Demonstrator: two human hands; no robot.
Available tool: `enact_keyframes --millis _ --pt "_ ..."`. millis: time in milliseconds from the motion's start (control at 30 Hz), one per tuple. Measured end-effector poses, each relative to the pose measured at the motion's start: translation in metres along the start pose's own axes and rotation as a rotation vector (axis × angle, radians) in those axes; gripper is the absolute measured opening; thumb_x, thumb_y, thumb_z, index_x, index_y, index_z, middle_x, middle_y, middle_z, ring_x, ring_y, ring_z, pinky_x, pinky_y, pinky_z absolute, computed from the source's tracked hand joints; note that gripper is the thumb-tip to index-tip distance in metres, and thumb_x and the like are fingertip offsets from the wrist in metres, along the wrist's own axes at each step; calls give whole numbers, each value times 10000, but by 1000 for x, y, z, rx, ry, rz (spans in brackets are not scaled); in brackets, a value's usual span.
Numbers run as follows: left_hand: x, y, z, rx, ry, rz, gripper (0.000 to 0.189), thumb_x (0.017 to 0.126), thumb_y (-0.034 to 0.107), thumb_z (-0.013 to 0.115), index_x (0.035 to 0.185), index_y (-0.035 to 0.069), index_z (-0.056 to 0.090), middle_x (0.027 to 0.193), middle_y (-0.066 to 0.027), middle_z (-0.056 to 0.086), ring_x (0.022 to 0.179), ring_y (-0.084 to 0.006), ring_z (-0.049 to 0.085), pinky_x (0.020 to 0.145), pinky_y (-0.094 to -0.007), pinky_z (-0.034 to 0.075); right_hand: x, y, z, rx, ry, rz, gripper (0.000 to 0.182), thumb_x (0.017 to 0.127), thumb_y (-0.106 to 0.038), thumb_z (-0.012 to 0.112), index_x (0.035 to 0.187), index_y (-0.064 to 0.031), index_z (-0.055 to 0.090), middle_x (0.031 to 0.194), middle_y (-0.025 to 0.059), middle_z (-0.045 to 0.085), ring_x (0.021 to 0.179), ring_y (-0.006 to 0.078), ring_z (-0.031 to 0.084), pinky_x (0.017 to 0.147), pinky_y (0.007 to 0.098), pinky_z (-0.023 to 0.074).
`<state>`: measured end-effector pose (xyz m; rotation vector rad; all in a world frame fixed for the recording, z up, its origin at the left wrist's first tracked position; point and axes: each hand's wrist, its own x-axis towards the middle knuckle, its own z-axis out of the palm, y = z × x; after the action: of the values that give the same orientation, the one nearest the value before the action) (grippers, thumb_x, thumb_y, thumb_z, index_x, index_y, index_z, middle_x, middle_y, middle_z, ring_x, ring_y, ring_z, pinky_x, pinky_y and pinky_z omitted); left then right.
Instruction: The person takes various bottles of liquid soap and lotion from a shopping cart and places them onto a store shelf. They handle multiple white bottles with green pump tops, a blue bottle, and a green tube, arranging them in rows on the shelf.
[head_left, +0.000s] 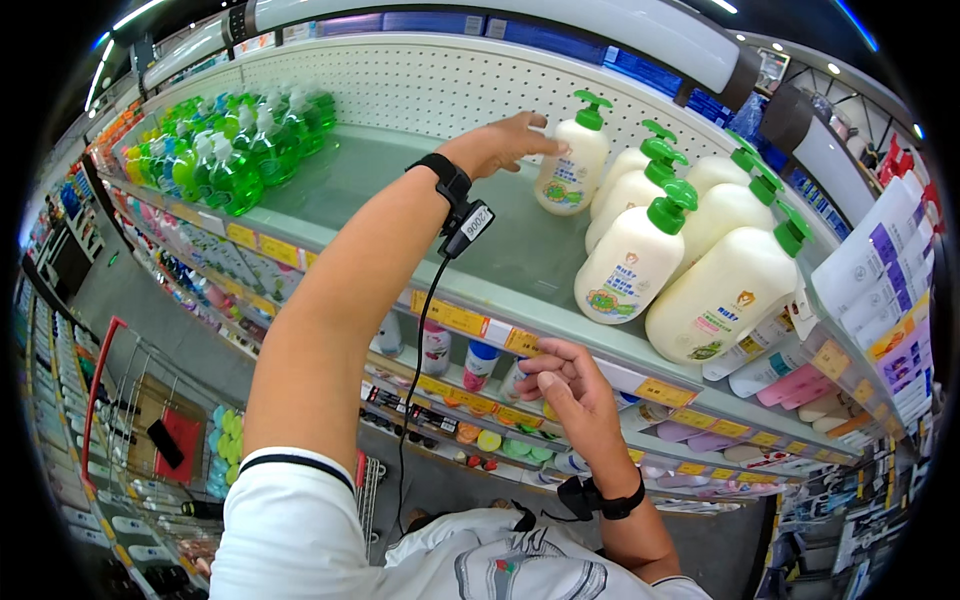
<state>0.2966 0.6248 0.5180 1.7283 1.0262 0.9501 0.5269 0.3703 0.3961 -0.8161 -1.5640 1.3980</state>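
My left hand (510, 144) reaches over the shelf, fingers apart, its fingertips at the side of a cream pump bottle (571, 169) with a green pump head. Whether they touch it cannot be told. Beside that bottle stand several more like it, among them a front one (630, 262) and a larger one (724, 296) at the right. Lower down, my right hand (574, 386) is loosely bent before the shelf's front edge, with nothing seen in it. Both wrists wear black straps; a cable hangs from the left one.
Green liquid pump bottles (259, 150) crowd the shelf's left end. Yellow price tags line the front rail (450, 315). Lower shelves hold cans (480, 365) and other goods. A shopping cart (101, 405) with a red handle and a cardboard box stands at the lower left. White tubes (862, 262) fill the right side.
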Motion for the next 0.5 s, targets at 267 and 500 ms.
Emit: enact_keyframes --millis 267,500 --pt "-78 19 -16 -267 235 79 781 925 489 724 1431 -40 453 1338 -194 568 1247 -273 567 1017 -430 500 8 11 21 63 -145 -4 338 1042 -106 528 1344 45 508 1222 188 658 1034 219 687 890 336 559" --pt "-161 10 -13 -551 472 123 389 999 353 667 1187 19 599 1131 -131 658 1104 -258 648 942 -405 552 21 18 68 169 -389 76 406 1036 -199 562 1354 49 514 1242 180 654 1120 223 659 944 344 533"
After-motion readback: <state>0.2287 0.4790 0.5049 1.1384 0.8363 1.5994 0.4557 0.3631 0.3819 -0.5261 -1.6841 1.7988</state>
